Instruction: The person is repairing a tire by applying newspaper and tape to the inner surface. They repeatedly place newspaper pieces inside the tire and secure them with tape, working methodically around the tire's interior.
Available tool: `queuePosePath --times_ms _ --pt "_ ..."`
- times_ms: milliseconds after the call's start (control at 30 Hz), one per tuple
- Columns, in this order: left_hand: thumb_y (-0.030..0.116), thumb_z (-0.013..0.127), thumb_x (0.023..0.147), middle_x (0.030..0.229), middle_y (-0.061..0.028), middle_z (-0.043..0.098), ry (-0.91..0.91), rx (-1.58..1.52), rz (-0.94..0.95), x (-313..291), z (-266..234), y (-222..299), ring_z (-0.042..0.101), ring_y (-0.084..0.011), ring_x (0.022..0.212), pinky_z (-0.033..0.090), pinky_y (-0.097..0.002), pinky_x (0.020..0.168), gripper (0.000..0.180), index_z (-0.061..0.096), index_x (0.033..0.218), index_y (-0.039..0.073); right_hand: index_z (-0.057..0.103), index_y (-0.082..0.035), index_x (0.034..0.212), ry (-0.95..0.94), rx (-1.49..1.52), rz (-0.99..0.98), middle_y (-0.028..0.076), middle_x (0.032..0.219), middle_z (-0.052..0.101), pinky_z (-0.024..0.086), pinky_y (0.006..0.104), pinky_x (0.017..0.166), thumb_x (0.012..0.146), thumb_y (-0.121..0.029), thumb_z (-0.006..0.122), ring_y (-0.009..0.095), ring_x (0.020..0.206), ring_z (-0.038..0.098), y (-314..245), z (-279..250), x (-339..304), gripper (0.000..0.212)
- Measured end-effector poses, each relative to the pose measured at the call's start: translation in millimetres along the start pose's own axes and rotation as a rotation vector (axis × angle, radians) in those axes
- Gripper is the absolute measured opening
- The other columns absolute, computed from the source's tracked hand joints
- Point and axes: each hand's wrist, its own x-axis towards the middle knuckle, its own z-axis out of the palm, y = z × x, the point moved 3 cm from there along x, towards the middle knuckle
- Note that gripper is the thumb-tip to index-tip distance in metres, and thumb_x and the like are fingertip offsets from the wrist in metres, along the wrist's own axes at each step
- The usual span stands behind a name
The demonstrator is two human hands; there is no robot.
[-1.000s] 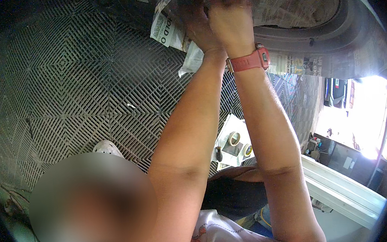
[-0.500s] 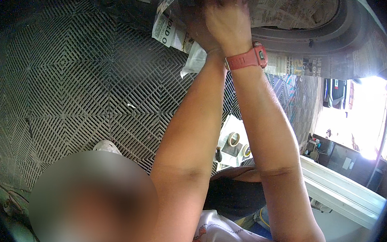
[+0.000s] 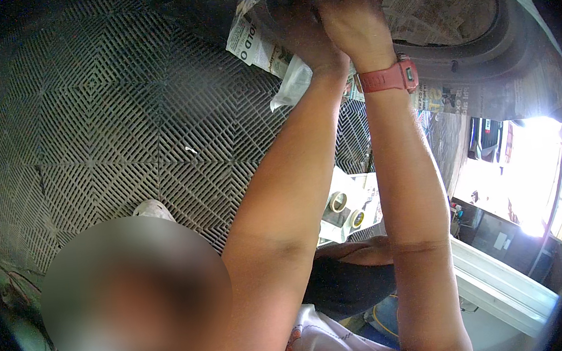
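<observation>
Both my arms reach up to a dark grey curved panel masked with newspaper. My right hand, with a red wristwatch on its wrist, lies against the shaded paper-covered surface at the top. Its fingers are dim and partly cut off by the frame's edge, so their grip is unclear. Just left of it and crossing beneath, my left hand sits in deep shadow, fingers hidden. A loose newspaper flap and a whitish sheet hang beside the left wrist.
Below the panel, two tape rolls lie on paper on the grey slatted floor mat. Another person's arm shows between my forearms, and a blurred head is at lower left. A white ledge stands at right.
Both my hands and forearms have shifted slightly right along the papered panel. The tape rolls now show more fully between my arms.
</observation>
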Motion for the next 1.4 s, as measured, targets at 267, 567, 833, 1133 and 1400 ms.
queuePosePath --times_ms 267,567,833,1133,1400 --pt "0.024 0.055 0.103 0.144 -0.0152 0.057 0.066 0.043 -0.008 2 19 -6 0.053 -0.0326 0.132 0.037 -0.0475 0.120 0.047 0.050 0.146 0.006 0.040 0.008 0.146 -0.076 -0.295 -0.127 0.032 0.130 0.065 0.054 0.0522 0.098 0.100 -0.008 0.054 0.049 0.115 0.066 1 8 -6 0.051" --pt "0.022 0.051 0.105 0.146 -0.0149 0.057 0.087 -0.104 0.059 4 12 -3 0.052 -0.0319 0.133 0.036 -0.0474 0.119 0.044 0.051 0.146 0.006 0.043 0.002 0.144 -0.015 0.249 0.241 0.032 0.129 0.065 0.051 0.0533 0.101 0.099 -0.007 0.051 0.049 0.120 0.063 -2 10 -8 0.046" --pt "0.022 0.054 0.103 0.145 -0.0164 0.057 0.055 -0.152 0.059 0 13 2 0.052 -0.0331 0.133 0.037 -0.0475 0.117 0.046 0.051 0.145 0.005 0.045 0.004 0.144 -0.107 -0.213 0.028 0.033 0.136 0.059 0.050 0.0558 0.100 0.099 -0.011 0.051 0.051 0.119 0.062 6 15 -22 0.048" --pt "0.021 0.058 0.101 0.144 -0.0181 0.057 0.050 -0.200 0.041 -4 13 -7 0.052 -0.0345 0.132 0.038 -0.0477 0.115 0.047 0.052 0.145 0.003 0.067 0.013 0.114 -0.184 -0.269 -0.115 0.039 0.153 0.043 0.054 0.0532 0.103 0.091 -0.014 0.061 0.058 0.120 0.060 -5 20 -20 0.036" --pt "0.020 0.062 0.099 0.143 -0.0197 0.057 0.024 -0.298 0.017 -11 18 -5 0.052 -0.0358 0.132 0.039 -0.0478 0.113 0.049 0.052 0.144 0.002 0.065 0.016 0.116 -0.213 -0.279 -0.082 0.049 0.148 0.040 0.058 0.0539 0.096 0.093 -0.014 0.058 0.056 0.112 0.065 -3 28 -28 0.038"
